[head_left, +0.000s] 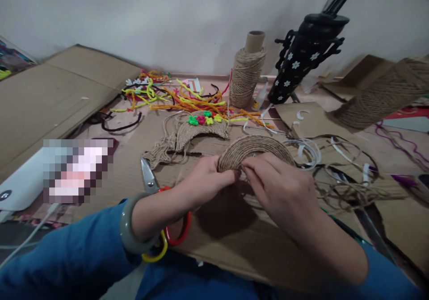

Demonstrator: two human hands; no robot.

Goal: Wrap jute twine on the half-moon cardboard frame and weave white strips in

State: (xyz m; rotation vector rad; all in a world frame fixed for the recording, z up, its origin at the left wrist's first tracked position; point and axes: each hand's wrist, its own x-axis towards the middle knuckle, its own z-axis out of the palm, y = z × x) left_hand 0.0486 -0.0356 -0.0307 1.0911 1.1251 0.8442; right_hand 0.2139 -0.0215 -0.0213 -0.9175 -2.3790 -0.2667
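A curved, arch-shaped piece covered in rows of jute twine [251, 146] is held up over the cardboard. My left hand [209, 175] grips its left end, thumb on the near side and fingers behind. At the inner edge of the arch, my right hand [284, 181] is closed, thumb and fingertips pinched together; whatever lies between those tips is too small to make out. Beyond the hands lies a second twine-covered arch [201, 130] with green, pink and yellow flowers on it. Scissors [150, 179] with red and yellow handles lie partly beneath my left forearm.
A twine spool [246, 77] stands at the back beside a small glue bottle [260, 97] and a tilted black flowered vase [295, 63]. Pipe cleaners [187, 101] are heaped behind. A phone [82, 170] lies left; clear tubing [311, 152] and twine scraps [351, 193] lie right.
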